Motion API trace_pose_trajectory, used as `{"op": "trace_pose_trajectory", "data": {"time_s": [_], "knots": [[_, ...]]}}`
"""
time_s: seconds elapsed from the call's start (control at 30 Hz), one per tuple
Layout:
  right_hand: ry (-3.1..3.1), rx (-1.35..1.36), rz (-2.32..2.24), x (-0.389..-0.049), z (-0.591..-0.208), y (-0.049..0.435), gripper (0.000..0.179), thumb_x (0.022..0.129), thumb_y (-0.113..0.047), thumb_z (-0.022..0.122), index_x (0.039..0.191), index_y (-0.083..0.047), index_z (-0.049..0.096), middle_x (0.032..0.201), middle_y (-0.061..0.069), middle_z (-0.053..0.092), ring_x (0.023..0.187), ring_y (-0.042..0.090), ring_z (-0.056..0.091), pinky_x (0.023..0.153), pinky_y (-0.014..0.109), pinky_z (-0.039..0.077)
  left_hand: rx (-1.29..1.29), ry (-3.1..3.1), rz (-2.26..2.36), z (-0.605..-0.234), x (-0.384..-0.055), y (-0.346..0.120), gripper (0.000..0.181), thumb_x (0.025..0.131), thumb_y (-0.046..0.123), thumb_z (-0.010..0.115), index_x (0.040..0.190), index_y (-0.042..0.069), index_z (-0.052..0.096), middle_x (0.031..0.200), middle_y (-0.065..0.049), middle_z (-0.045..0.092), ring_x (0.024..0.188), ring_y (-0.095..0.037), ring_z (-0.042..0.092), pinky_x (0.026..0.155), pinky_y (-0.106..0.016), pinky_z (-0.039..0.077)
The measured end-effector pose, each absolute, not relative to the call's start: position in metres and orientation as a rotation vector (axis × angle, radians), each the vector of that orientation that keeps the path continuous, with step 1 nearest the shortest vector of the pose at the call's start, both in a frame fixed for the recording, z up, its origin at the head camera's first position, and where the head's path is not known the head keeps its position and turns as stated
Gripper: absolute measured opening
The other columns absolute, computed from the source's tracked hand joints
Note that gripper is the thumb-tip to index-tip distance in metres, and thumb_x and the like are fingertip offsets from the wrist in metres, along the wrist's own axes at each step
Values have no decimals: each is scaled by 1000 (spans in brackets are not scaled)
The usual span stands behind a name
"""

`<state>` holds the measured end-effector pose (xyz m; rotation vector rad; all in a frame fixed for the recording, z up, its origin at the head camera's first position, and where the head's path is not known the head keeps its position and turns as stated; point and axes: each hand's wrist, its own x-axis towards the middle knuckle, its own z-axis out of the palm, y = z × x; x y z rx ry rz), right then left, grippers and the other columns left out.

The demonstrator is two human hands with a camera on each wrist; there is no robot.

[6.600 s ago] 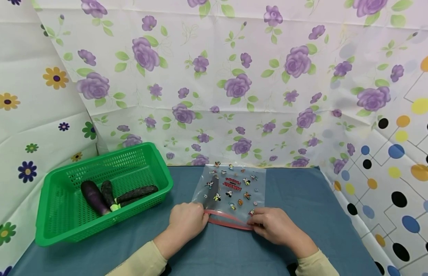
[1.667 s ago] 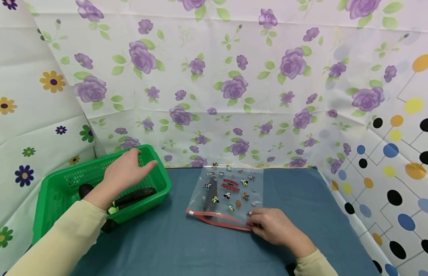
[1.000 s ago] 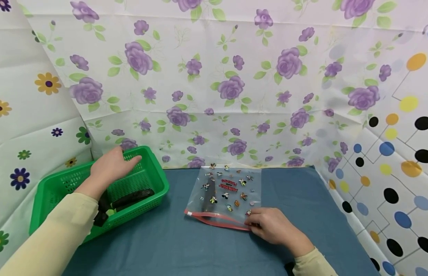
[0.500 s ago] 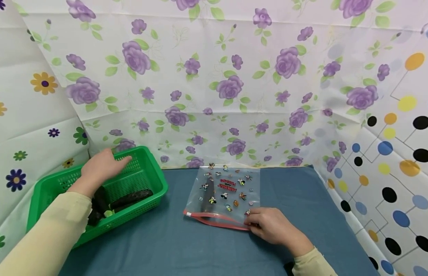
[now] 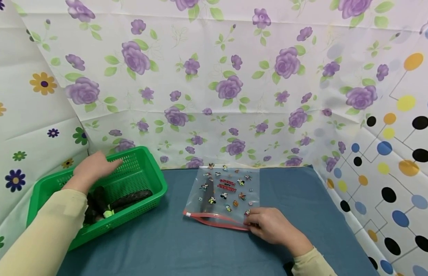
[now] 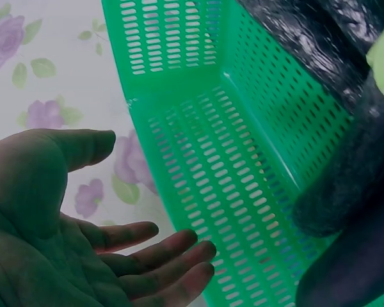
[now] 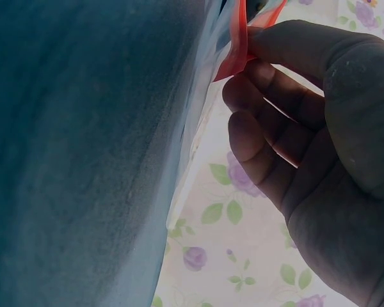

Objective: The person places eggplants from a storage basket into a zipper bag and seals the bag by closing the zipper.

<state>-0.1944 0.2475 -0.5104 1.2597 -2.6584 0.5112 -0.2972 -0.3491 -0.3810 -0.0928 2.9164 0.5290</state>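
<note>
My left hand (image 5: 93,169) hovers over the far left side of a green basket (image 5: 149,154), fingers spread loosely and palm bare in the left wrist view. Below it lie a smooth dark purple eggplant (image 6: 345,272) and dark, rough-skinned cucumbers (image 5: 132,198), one with a pale green end (image 5: 108,213). My right hand (image 5: 270,227) pinches the near right corner of a clear zip bag (image 5: 250,191) between thumb and fingers. The bag's red zip strip (image 5: 217,223) gapes open in the middle. A long dark vegetable (image 5: 207,195) lies inside the bag's left part.
A blue cloth (image 5: 165,245) covers the table under bag and basket. Floral sheeting (image 5: 200,76) hangs behind the table's back edge, with a dotted sheet (image 5: 396,184) at the right. A white slider (image 5: 188,214) sits at the zip strip's left end.
My left hand has left the bag's near left corner and crossed to the basket, then drifted left above it. My right hand keeps its pinch on the bag. The head view has shifted slightly.
</note>
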Motion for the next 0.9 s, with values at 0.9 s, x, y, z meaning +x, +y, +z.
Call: {"op": "trace_pose_trajectory", "data": {"time_s": [0.9], "knots": [[-2659, 1253, 490, -195, -509, 248, 15, 95, -11, 90, 104, -23, 86, 96, -11, 70, 80, 0, 66, 68, 27, 58, -86, 2755, 370, -413, -302, -364, 76, 113, 47, 55, 137, -25, 56, 136, -49, 56, 119, -66, 60, 94, -71, 53]]}}
